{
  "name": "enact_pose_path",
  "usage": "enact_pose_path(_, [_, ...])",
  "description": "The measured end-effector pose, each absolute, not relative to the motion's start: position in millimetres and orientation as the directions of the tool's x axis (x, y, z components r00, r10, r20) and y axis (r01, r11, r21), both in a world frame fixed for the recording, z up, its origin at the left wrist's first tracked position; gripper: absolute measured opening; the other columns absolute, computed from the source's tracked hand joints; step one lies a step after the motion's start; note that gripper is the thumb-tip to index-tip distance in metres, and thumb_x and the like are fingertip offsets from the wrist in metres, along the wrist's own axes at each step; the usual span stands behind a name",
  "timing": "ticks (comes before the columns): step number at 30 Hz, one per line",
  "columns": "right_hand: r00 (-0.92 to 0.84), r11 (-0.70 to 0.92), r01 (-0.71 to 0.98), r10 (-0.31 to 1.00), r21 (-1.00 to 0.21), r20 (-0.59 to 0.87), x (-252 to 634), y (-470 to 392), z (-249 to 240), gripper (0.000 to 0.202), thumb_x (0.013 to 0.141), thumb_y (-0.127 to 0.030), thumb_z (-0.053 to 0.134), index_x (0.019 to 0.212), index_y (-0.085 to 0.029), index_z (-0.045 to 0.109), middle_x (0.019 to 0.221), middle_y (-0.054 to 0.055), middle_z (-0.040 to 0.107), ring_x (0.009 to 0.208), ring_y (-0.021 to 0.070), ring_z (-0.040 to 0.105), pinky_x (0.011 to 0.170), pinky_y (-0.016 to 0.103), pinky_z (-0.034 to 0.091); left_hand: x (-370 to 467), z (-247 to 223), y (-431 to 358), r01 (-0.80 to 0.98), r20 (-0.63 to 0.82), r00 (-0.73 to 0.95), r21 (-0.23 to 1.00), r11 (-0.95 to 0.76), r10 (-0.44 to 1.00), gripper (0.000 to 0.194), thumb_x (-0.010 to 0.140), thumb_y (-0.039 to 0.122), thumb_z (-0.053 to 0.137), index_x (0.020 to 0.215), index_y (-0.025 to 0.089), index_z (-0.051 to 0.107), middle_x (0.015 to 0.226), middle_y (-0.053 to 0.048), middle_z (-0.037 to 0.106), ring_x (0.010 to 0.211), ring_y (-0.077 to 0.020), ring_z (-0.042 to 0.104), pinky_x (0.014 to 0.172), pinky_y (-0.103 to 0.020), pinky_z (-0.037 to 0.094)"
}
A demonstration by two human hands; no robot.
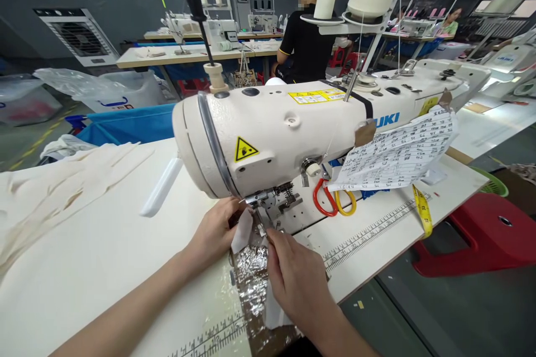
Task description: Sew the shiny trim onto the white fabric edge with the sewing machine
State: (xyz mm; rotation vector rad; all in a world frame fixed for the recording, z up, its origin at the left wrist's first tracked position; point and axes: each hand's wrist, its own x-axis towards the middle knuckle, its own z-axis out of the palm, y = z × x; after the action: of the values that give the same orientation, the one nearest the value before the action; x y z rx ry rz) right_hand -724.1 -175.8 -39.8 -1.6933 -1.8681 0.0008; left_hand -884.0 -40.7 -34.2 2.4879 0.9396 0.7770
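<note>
My left hand [215,230] is beside the needle area of a white sewing machine [268,139], its fingers closed at the edge of a small white fabric piece [242,231]. Just in front of the presser foot, my right hand [295,273] pinches a small thin item too hidden to name. Another pale strip [274,309] hangs below the right hand. Shiny clear tape [253,276] covers the brown patch of table under both hands. The fingertips of my left hand are partly hidden by the fabric.
Red and yellow handled scissors [325,198] lie right of the needle, near a handwritten sheet [393,150] and a yellow measuring tape [422,212]. Cream fabric [54,189] is piled at the left. A red stool [481,234] stands at right. A person [307,39] sits beyond the machine.
</note>
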Motion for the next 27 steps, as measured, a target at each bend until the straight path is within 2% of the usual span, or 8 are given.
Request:
enact_pose_path(4, [0.0, 0.187, 0.896, 0.907, -0.402, 0.421, -724, -177, -39, 0.029, 0.099, -0.016, 0.038, 0.121, -0.013, 0.057, 0.091, 0.008, 0.073, 0.069, 0.0205, 0.07, 0.052, 0.029, 0.044, -883, -35, -39, 0.521, 0.351, 0.615, 0.492, -0.698, 0.706, 0.026, 0.094, 0.038, 0.046, 0.088, 0.018, 0.062, 0.081, -0.005, 0.068, 0.073, -0.0198, 0.063, 0.065, -0.031, 0.05])
enact_pose_path(9, [0.014, 0.189, 0.883, 0.904, -0.43, 0.427, -724, -177, -41, 0.029, 0.099, -0.016, 0.039, 0.121, -0.013, 0.057, 0.09, 0.007, 0.073, 0.07, 0.0214, 0.07, 0.052, 0.03, 0.046, -883, -34, -37, 0.5, 0.346, 0.595, 0.547, -0.672, 0.725, 0.027, 0.093, 0.037, 0.047, 0.076, 0.019, 0.059, 0.07, -0.001, 0.064, 0.063, -0.0164, 0.06, 0.057, -0.027, 0.046])
enact_pose_path(12, [0.019, 0.187, 0.879, 0.905, -0.438, 0.425, -724, -177, -42, 0.028, 0.099, -0.016, 0.04, 0.12, -0.013, 0.057, 0.089, 0.007, 0.073, 0.069, 0.0213, 0.07, 0.052, 0.03, 0.046, -885, -35, -37, 0.478, 0.378, 0.591, 0.547, -0.687, 0.712, 0.027, 0.094, 0.036, 0.048, 0.075, 0.019, 0.058, 0.069, -0.001, 0.063, 0.061, -0.0152, 0.06, 0.055, -0.026, 0.046])
enact_pose_path(15, [0.019, 0.174, 0.887, 0.911, -0.427, 0.411, -724, -177, -41, 0.028, 0.099, -0.016, 0.041, 0.121, -0.013, 0.057, 0.09, 0.007, 0.073, 0.069, 0.0213, 0.071, 0.052, 0.03, 0.046, -887, -38, -37, 0.459, 0.452, 0.625, 0.447, -0.768, 0.636, 0.02, 0.095, 0.029, 0.049, 0.081, 0.019, 0.06, 0.075, -0.002, 0.066, 0.066, -0.0156, 0.062, 0.058, -0.025, 0.048])
enact_pose_path(19, [0.025, 0.144, 0.908, 0.918, -0.394, 0.395, -726, -175, -42, 0.029, 0.098, -0.015, 0.042, 0.122, -0.013, 0.058, 0.089, 0.007, 0.074, 0.069, 0.022, 0.072, 0.051, 0.031, 0.047, -884, -39, -38, 0.409, 0.605, 0.681, 0.154, -0.9, 0.413, 0.015, 0.097, 0.017, 0.048, 0.088, 0.017, 0.059, 0.083, -0.006, 0.067, 0.074, -0.0173, 0.062, 0.063, -0.027, 0.051])
enact_pose_path(22, [0.019, 0.142, 0.923, 0.912, -0.358, 0.41, -728, -174, -42, 0.031, 0.097, -0.013, 0.042, 0.122, -0.009, 0.06, 0.091, 0.009, 0.075, 0.07, 0.0237, 0.073, 0.051, 0.032, 0.05, -882, -34, -41, 0.36, 0.599, 0.749, -0.008, -0.933, 0.284, 0.016, 0.098, 0.012, 0.046, 0.091, 0.015, 0.06, 0.088, -0.008, 0.068, 0.076, -0.0187, 0.06, 0.069, -0.03, 0.054])
enact_pose_path(25, [0.038, 0.143, 0.925, 0.888, -0.353, 0.458, -726, -181, -42, 0.032, 0.096, -0.012, 0.04, 0.122, -0.008, 0.059, 0.093, 0.011, 0.076, 0.073, 0.0252, 0.074, 0.054, 0.032, 0.051, -884, -28, -45, 0.305, 0.559, 0.789, 0.007, -0.952, 0.256, 0.019, 0.099, 0.011, 0.043, 0.094, 0.013, 0.061, 0.094, -0.01, 0.067, 0.082, -0.0192, 0.06, 0.074, -0.031, 0.056])
enact_pose_path(27, [0.044, 0.182, 0.883, 0.886, -0.433, 0.462, -721, -196, -41, 0.03, 0.095, -0.013, 0.04, 0.118, -0.013, 0.058, 0.092, 0.009, 0.076, 0.073, 0.0236, 0.074, 0.055, 0.03, 0.051, -888, -25, -49, 0.289, 0.511, 0.813, 0.063, -0.955, 0.279, 0.022, 0.099, 0.01, 0.041, 0.099, 0.011, 0.063, 0.1, -0.012, 0.065, 0.089, -0.0197, 0.061, 0.077, -0.031, 0.057])
